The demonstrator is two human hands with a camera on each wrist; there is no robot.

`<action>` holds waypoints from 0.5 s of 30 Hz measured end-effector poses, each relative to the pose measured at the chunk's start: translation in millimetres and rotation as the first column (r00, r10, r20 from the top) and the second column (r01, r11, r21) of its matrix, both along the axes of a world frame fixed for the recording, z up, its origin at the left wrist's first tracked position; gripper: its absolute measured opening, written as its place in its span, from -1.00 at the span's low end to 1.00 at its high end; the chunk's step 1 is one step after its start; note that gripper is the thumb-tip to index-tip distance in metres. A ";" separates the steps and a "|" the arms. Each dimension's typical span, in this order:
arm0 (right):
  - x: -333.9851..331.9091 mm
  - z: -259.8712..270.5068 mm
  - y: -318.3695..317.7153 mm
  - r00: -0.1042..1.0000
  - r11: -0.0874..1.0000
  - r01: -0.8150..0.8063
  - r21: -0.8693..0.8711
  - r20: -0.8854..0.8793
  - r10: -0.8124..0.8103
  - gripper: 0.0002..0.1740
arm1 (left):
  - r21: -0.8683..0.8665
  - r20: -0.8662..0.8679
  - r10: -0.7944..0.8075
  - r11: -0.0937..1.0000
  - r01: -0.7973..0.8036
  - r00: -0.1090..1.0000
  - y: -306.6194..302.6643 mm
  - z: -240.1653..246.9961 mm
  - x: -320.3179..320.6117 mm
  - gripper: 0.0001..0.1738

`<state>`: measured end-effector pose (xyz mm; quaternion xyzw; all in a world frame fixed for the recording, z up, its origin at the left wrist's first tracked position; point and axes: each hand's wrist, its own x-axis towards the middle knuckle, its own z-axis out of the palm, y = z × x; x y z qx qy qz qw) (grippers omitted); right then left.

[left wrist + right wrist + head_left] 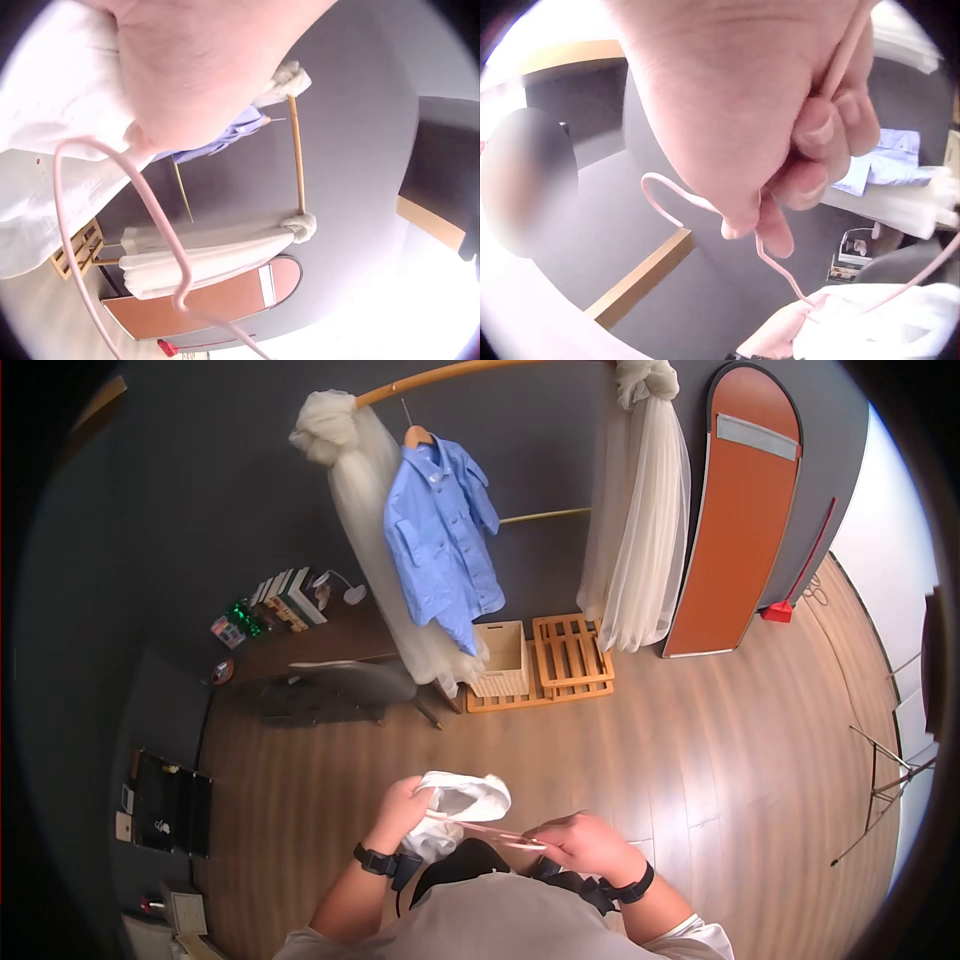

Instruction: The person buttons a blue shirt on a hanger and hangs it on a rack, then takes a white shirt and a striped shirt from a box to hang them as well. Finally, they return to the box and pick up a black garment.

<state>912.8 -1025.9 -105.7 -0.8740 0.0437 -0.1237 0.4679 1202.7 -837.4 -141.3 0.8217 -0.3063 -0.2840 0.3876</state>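
Out on the left, the left hand (402, 808) has its grip pinching the edge of a white garment (437, 842), bunched in front of the person's body, above the floor (330, 765). That cloth looks light and limp, likely to fold and sag from a single hold; the firm edge is the place to take it, not the loose folds.

Across the middle runs a thin pink hanger (160, 214), reaching the cloth beside the left hand. Smooth, slim, light by the look of it, perhaps a little springy, and apt to twist between fingers!

And on the right, the right hand (588, 847) has it pinched between thumb and finger near the hook, a sensible hold for steering it.
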 end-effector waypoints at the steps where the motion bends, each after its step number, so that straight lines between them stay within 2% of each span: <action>1: 10.8 -0.3 -11.3 1.000 1.000 0.000 -0.012 0.003 0.000 -0.75 | 0.058 0.136 -0.071 0.996 0.064 0.988 -13.9 3.1 2.2 -0.74; 3: 37.3 -0.9 -35.8 1.000 0.999 0.004 -0.043 0.007 -0.004 -0.74 | 0.187 0.383 -0.229 0.968 0.167 0.895 -43.1 5.2 12.8 -0.75; 4: 52.3 -4.4 -48.4 1.000 0.995 0.004 -0.099 0.011 -0.003 -0.74 | 0.130 0.346 -0.237 0.970 0.203 0.908 -59.1 5.7 16.9 -0.75; 6: 86.4 -12.6 -74.8 1.000 0.976 0.005 -0.219 0.016 -0.001 -0.71 | 0.132 0.344 -0.274 0.961 0.243 0.898 -90.6 5.1 27.3 -0.77; 9: 139.3 -9.3 -116.2 0.999 0.950 -0.007 -0.311 -0.050 -0.009 -0.68 | 0.097 0.314 -0.333 0.943 0.318 0.889 -139.5 -0.1 49.8 -0.81; 13: 191.4 5.5 -181.6 0.987 0.926 -0.027 -0.377 -0.159 -0.035 -0.72 | 0.058 0.332 -0.335 0.940 0.336 0.882 -195.1 11.3 92.0 -0.80; 14: 198.8 10.0 -199.1 0.988 0.930 0.009 -0.368 -0.139 -0.065 -0.72 | 0.069 0.352 -0.331 0.942 0.328 0.875 -208.5 15.7 101.9 -0.79; 15: 203.8 12.9 -218.7 0.989 0.933 0.047 -0.357 -0.114 -0.094 -0.73 | 0.010 0.405 -0.320 0.938 0.345 0.857 -222.4 12.3 114.9 -0.79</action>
